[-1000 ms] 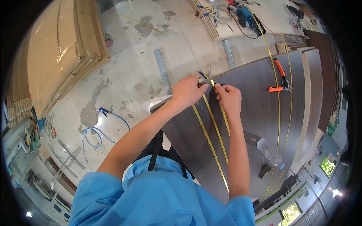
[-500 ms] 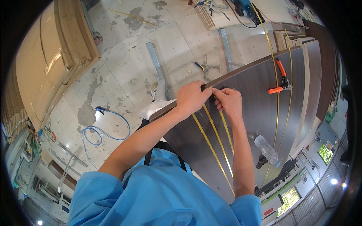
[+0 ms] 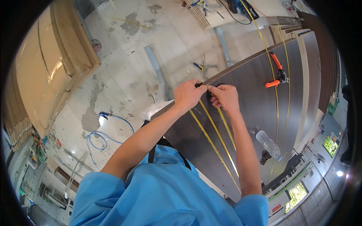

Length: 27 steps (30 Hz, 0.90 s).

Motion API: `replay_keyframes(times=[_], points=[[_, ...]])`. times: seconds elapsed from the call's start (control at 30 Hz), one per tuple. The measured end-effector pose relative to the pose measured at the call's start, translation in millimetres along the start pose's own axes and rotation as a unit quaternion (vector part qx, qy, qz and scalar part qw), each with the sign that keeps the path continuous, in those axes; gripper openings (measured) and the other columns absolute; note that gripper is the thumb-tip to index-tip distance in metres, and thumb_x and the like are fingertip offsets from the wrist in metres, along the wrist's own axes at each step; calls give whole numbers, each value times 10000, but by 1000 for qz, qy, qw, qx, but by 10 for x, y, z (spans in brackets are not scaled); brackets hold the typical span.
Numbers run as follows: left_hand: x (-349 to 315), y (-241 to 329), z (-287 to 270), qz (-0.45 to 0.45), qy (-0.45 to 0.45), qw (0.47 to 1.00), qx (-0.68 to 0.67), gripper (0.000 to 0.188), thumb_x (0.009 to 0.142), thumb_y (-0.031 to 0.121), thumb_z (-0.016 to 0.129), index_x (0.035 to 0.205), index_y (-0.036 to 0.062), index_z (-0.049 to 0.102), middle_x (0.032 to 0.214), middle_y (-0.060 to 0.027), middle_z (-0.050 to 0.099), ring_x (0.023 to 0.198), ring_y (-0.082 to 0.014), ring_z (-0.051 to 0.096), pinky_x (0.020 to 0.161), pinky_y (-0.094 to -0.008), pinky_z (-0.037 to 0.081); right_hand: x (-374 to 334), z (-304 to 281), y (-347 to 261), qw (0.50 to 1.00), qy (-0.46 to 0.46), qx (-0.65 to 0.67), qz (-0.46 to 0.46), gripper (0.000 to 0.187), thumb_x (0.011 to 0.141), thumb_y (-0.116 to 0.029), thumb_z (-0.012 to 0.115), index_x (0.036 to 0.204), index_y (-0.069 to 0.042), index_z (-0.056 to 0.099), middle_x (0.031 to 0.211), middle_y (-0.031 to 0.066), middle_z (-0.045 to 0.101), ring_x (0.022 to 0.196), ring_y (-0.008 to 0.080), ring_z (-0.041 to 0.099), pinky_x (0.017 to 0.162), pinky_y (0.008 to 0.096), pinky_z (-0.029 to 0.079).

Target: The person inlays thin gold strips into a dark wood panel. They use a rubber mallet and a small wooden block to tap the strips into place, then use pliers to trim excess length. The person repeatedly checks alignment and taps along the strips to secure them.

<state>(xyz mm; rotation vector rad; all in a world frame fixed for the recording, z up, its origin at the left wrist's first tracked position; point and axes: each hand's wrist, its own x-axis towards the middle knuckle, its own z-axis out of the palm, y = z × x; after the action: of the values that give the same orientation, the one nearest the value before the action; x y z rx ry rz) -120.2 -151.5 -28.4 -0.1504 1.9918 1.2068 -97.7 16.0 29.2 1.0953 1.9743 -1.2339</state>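
A dark wood-grain panel lies in front of me, with thin gold strips along its face. At its far edge, my left hand is closed, its thumb and fingertips meeting those of my right hand. Both pinch the end of a gold strip there; the fingers hide most of that end. My right hand's other fingers are curled over the panel. Orange-handled cutters rest on the panel to the right, across another long gold strip.
A clear plastic bottle lies on the panel near my right forearm. Beyond the edge are metal support legs and a blue-handled clamp on the floor. A blue air hose coils at left, near stacked wrapped boards.
The view has shifted slightly, so the panel and cutters appear a little farther left. Both hands stay together at the panel's edge, with only small finger movement.
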Motion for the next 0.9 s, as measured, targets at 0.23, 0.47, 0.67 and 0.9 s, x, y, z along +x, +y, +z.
replay_keyframes(times=[0.23,0.47,0.67,0.9], points=[[276,-363,-189,-119,-178,918,-335,465,1035,314,591,1289,-42,749,1244,-169,768,1061,-228,720,939,-327,535,56,-34,-2,999,-38,0,9,428,949,-375,861,793,-7,707,688,88,713,554,142,681,521,284,566],[144,-492,-664,-96,-238,934,-248,518,1066,374,568,1364,-24,713,1346,-190,746,1189,-252,706,1035,-365,526,92,-11,-13,999,-26,-26,11,459,962,-395,858,771,-15,683,674,92,702,525,145,667,493,297,555],[-267,-741,-678,-83,-183,931,-306,480,1081,373,620,1310,-31,739,1229,-148,772,1117,-226,709,996,-339,531,76,49,-109,994,-24,-105,-6,451,1005,-354,795,813,47,719,691,128,724,562,177,714,521,316,592],[-371,-794,-464,68,-82,977,-185,388,1118,294,623,1324,-24,710,1174,-85,775,1045,-164,694,934,-318,534,59,94,-94,994,-2,-105,-3,433,1017,-335,774,825,50,727,688,126,726,558,178,710,523,323,588]])
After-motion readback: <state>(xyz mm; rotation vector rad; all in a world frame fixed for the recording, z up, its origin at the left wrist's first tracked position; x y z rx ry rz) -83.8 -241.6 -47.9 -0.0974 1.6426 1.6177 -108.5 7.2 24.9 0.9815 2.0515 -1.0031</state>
